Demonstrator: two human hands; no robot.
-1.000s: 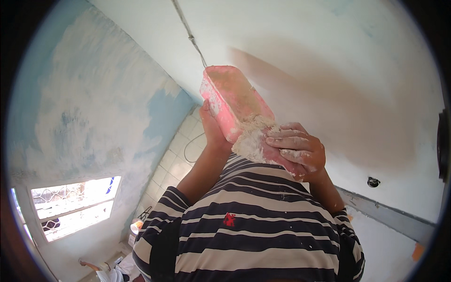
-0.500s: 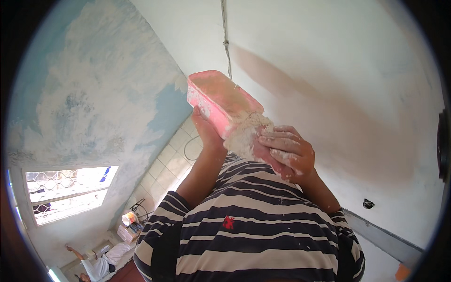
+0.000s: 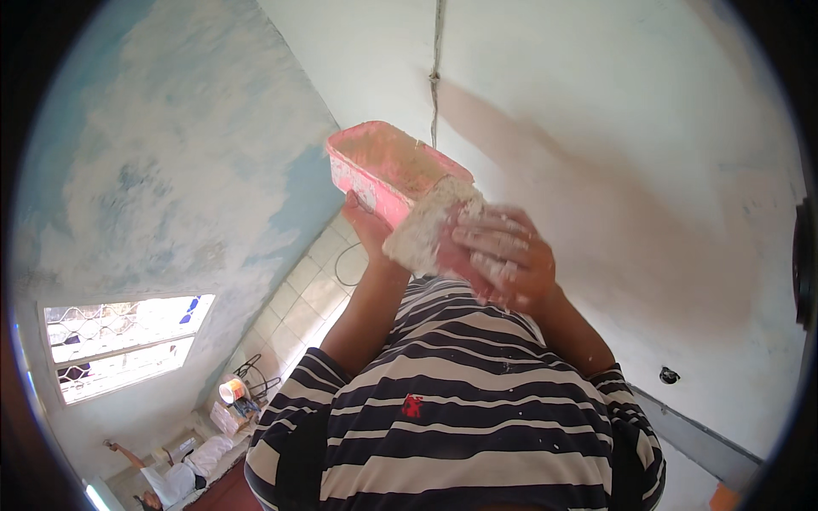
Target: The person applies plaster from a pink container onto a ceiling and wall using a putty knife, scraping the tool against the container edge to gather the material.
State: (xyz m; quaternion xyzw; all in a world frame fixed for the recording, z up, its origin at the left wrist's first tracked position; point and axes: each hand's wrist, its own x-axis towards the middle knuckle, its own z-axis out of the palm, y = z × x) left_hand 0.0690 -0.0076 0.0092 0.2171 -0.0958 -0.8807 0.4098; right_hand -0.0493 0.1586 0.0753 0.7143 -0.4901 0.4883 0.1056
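pink tub (image 3: 381, 201) is up in front of the wearer's chest, tilted, near end toward the body, pale paste smeared over its inside and outer wall. left hand (image 3: 370, 230) has it: thumb up along the side wall, other fingers out of sight, so can't tell exactly how they sit. right hand (image 3: 509, 255) is gripping a flat spreader (image 3: 419, 232), fingers laid together across its reddish part, paste on the knuckles. spreader blade is caked in paste and overlaps the tub's near end; can't tell if it touches the rim. right hand is slightly blurred.

striped shirt (image 3: 460, 417) right behind the hands. patchy blue-and-white wall (image 3: 162, 153) on the left, barred window (image 3: 128, 349) low in it. small bucket (image 3: 232, 389) lower left, near a co-worker (image 3: 181, 484) in white, one arm stretched out. round wall hole (image 3: 670, 375) on the right.
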